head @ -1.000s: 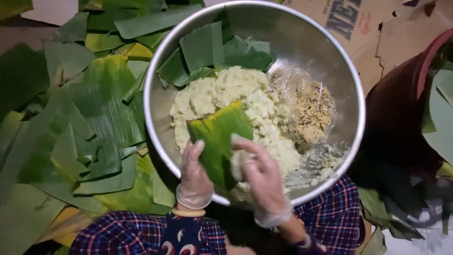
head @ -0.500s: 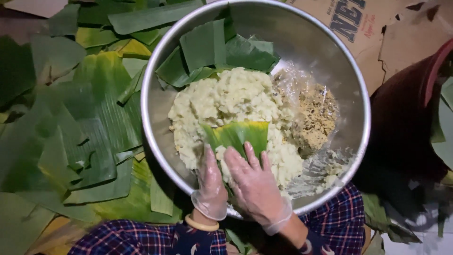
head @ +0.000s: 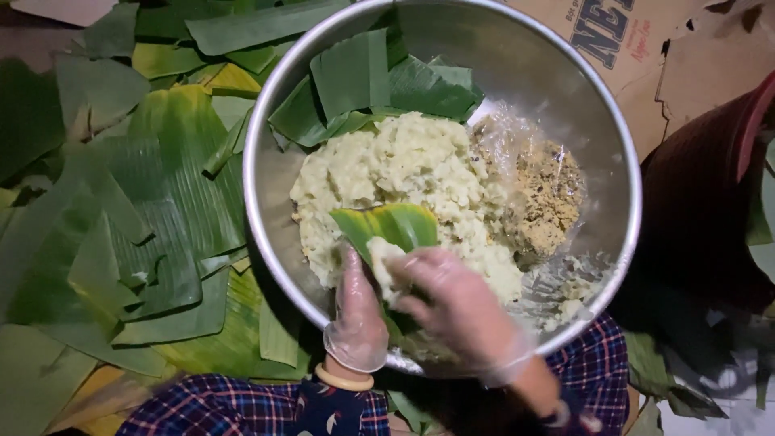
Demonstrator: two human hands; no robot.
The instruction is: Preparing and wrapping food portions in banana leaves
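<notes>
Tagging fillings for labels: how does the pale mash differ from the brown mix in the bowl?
The pale mash is yellowish-white and lumpy; the brown mix is tan, speckled and crumbly. The mash is the larger heap, mid-bowl; the mix is smaller, at its right, on clear plastic film. The right hand presses mash onto a leaf; the mix lies untouched. Both sit in the steel bowl.

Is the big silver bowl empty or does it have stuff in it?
It has stuff in it. The silver bowl holds a big heap of pale mash, brownish crumbs beside it, and green leaf pieces at the back.
</notes>
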